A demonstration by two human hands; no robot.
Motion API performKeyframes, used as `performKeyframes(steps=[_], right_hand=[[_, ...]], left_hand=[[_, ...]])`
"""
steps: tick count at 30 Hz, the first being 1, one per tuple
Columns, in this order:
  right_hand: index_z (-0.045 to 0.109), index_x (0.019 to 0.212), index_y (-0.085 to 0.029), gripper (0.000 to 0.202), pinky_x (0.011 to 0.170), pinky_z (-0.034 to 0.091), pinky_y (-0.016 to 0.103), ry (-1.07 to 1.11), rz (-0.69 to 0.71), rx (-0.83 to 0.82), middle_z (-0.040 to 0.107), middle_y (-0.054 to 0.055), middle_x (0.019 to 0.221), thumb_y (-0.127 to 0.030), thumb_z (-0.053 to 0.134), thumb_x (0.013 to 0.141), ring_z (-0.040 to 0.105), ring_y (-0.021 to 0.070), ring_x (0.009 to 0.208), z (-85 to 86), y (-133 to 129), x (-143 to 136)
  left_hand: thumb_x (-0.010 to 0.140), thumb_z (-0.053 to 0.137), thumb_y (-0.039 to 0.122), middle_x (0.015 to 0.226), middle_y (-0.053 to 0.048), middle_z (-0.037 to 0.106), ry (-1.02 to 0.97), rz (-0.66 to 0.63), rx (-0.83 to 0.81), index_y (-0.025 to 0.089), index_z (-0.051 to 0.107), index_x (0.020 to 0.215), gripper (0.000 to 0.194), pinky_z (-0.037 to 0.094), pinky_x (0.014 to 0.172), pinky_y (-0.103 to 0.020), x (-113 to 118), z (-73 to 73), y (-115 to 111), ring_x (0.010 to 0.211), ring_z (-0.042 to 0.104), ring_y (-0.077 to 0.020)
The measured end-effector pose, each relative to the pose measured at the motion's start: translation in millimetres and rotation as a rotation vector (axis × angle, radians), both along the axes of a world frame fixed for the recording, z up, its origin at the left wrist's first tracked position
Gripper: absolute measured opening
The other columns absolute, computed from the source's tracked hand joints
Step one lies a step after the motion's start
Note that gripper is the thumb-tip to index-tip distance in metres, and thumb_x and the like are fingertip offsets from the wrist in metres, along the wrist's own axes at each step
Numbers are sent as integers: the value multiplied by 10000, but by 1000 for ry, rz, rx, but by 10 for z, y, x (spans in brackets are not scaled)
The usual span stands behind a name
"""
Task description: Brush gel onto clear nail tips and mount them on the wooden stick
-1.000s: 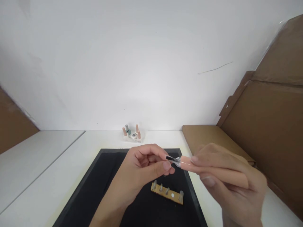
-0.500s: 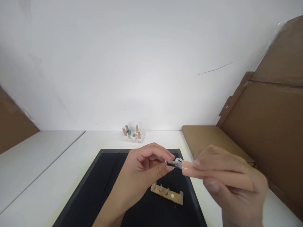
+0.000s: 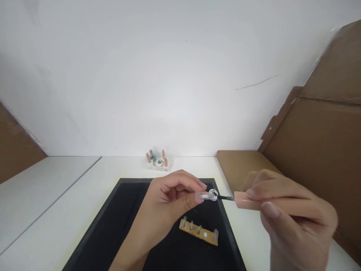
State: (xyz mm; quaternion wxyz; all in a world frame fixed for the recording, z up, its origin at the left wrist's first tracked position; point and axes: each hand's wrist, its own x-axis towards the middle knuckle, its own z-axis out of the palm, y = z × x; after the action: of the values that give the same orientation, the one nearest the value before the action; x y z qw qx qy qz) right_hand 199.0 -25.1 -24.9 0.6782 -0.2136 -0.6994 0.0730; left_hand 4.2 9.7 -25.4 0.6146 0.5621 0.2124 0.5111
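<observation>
Between thumb and forefinger, my left hand [image 3: 172, 199] pinches a small clear nail tip [image 3: 207, 195] pointing right. My right hand [image 3: 290, 210] grips a peach-coloured brush cap [image 3: 246, 200], its dark brush [image 3: 225, 197] pointing left, a short way from the nail tip. Just behind, a small white round thing [image 3: 213, 194] with a dark centre is partly hidden. Below the hands, on the black mat [image 3: 113, 226], lies a tan strip [image 3: 199, 232] with several clear nail tips standing on it and a white dot.
At the back of the white table [image 3: 113, 169], a clear holder [image 3: 159, 167] carries several small bottles with peach and grey caps. A flat cardboard piece [image 3: 242, 165] lies at the back right. Cardboard panels stand at both sides.
My right hand has moved right, drawing the brush away from the nail tip, which now shows more clearly. My left hand has hardly moved.
</observation>
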Motion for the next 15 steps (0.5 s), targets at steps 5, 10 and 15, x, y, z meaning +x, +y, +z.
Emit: performKeyframes(steps=[5, 10, 15], right_hand=[[779, 1001, -243, 164, 447, 400, 316, -43, -11, -1, 771, 28, 799, -206, 633, 935, 541, 138, 528, 30, -7, -45], [746, 1032, -242, 150, 436, 428, 307, -71, 45, -67, 771, 29, 770, -221, 645, 923, 579, 158, 537, 55, -29, -91], [764, 963, -255, 214, 445, 418, 310, -58, 22, -43, 757, 13, 750, -103, 645, 871, 532, 147, 508, 51, -5, -19]], left_hand=[[758, 789, 15, 809, -5, 767, 3, 15, 20, 221, 831, 737, 212, 566, 709, -153, 28, 37, -2, 762, 706, -106], [750, 783, 6, 813, -19, 764, 23, 41, 41, 218, 834, 736, 218, 573, 712, -167, 33, 56, -8, 766, 709, -120], [747, 780, -3, 820, -11, 767, 20, 42, 50, 234, 834, 739, 243, 589, 735, -182, 26, 49, -33, 763, 721, -122]])
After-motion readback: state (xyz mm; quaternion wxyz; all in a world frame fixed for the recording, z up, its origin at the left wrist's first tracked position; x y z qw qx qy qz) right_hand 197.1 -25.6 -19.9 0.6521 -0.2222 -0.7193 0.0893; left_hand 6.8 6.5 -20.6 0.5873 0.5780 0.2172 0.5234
